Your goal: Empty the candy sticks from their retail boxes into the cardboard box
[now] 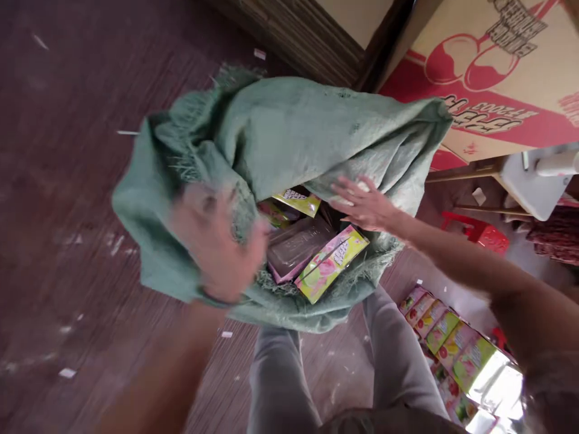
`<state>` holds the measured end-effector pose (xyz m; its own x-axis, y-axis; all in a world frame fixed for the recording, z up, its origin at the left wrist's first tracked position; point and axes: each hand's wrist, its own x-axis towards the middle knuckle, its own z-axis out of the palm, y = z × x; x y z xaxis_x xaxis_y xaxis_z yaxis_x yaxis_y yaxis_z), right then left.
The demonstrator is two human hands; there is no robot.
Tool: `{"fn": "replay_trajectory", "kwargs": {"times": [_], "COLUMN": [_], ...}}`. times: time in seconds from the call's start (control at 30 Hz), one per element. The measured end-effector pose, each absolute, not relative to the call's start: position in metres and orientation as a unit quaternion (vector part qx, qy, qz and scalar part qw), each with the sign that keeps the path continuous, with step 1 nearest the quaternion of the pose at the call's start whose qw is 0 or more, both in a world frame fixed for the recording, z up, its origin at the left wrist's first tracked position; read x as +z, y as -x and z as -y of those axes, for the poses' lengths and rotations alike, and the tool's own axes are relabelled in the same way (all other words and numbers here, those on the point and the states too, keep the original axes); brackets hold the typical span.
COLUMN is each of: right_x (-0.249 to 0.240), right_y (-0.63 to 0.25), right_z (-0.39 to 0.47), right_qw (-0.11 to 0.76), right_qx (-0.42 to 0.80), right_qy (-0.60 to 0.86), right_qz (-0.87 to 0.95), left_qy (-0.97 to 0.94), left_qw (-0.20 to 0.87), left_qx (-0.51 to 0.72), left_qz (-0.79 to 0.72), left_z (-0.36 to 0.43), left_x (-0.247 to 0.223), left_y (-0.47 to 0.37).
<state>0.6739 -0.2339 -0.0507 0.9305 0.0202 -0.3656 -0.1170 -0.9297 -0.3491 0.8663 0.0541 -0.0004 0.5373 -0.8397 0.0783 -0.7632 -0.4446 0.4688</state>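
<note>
A large green woven sack (pixel 307 126) with frayed edges stands in front of my legs, its mouth partly folded over. Inside lie a yellow-green and pink printed box (pixel 332 263), a dark-topped box with pink sides (pixel 298 244) and another yellow printed box (pixel 299 200) half under the fold. My left hand (pixel 219 241), smeared by motion, is over the left rim of the sack with its fingers apart. On the right, my right hand (pixel 364 204) lies at the opening with fingers spread against the cloth, holding nothing that I can see.
Flat stacked cardboard (pixel 307 36) stands behind the sack. A big printed carton (pixel 488 78) is at upper right, above a white-topped table (pixel 534 187) and a red plastic stool (pixel 479 232). Rows of colourful boxes (pixel 452 343) sit at lower right. Paper scraps dot the floor (pixel 67 241).
</note>
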Motion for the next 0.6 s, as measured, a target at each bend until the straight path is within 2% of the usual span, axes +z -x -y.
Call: {"fn": "replay_trajectory", "kwargs": {"times": [0.1, 0.17, 0.27, 0.33, 0.47, 0.53, 0.6], "right_x": [-0.096, -0.117, -0.128, -0.12, -0.091, -0.084, -0.084], "right_y": [-0.684, -0.706, -0.746, -0.762, -0.731, -0.679, -0.618], "right_z": [0.233, 0.274, 0.342, 0.353, 0.26, 0.197, 0.157], "right_qw": [0.095, 0.047, -0.009, -0.024, -0.025, 0.018, 0.078], "right_qx": [0.172, 0.134, 0.074, 0.033, 0.018, 0.104, 0.217], "right_qy": [0.98, 0.987, 0.988, 0.99, 0.994, 0.993, 0.971], "right_qz": [-0.007, -0.068, -0.137, -0.134, -0.108, -0.049, -0.07], "left_qy": [-0.761, -0.76, -0.796, -0.781, -0.785, -0.812, -0.815], "left_qw": [0.121, 0.035, -0.044, -0.04, 0.022, 0.003, -0.057], "left_qx": [-0.25, -0.331, -0.339, -0.339, -0.275, -0.223, -0.207], "left_qz": [0.587, 0.558, 0.499, 0.523, 0.555, 0.54, 0.539], "left_z": [-0.064, -0.079, -0.098, -0.098, -0.072, -0.068, -0.086], "left_x": [-0.032, -0.058, -0.088, -0.097, -0.095, -0.094, -0.094], "left_y": [-0.774, -0.741, -0.75, -0.776, -0.82, -0.84, -0.864]}}
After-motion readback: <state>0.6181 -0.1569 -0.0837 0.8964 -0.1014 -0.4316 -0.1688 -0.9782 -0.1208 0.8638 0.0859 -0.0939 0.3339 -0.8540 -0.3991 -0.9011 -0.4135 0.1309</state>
